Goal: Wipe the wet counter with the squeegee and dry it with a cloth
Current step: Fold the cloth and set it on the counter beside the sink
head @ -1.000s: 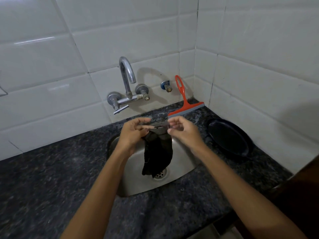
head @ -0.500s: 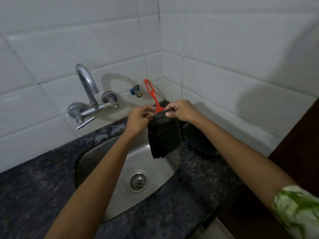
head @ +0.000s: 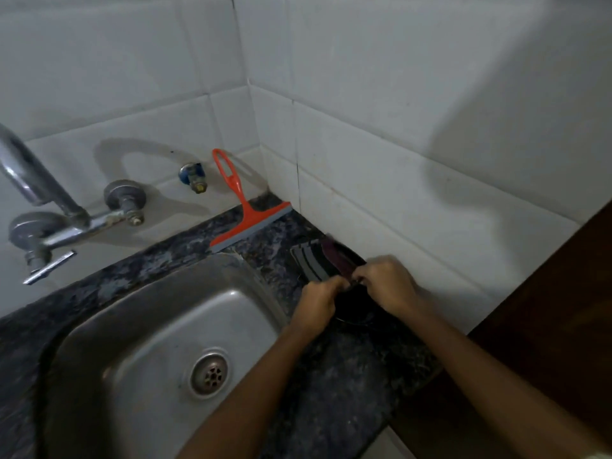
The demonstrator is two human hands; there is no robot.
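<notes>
The orange plastic squeegee with a grey rubber blade (head: 246, 213) stands at the back corner of the dark speckled stone table (head: 347, 369), its blade resting on the stone and its looped handle leaning against the white tiled wall (head: 397, 111), well apart from both hands. The dark cloth with pale stripes (head: 311, 265) lies to the right of the stainless steel sink (head: 139, 326), spread over a black oval tray (head: 356, 304) close to the side wall. The left hand (head: 319, 301) and the right hand (head: 387, 284) meet at the near edge of the cloth, the fingers of each curled and pinching the fabric, knuckles almost touching. A chrome tap (head: 43, 207) juts from the back wall above the sink, and a small blue valve (head: 192, 175) sits just left of the squeegee's handle. A dark brown wooden panel (head: 546, 309) fills the right side.
</notes>
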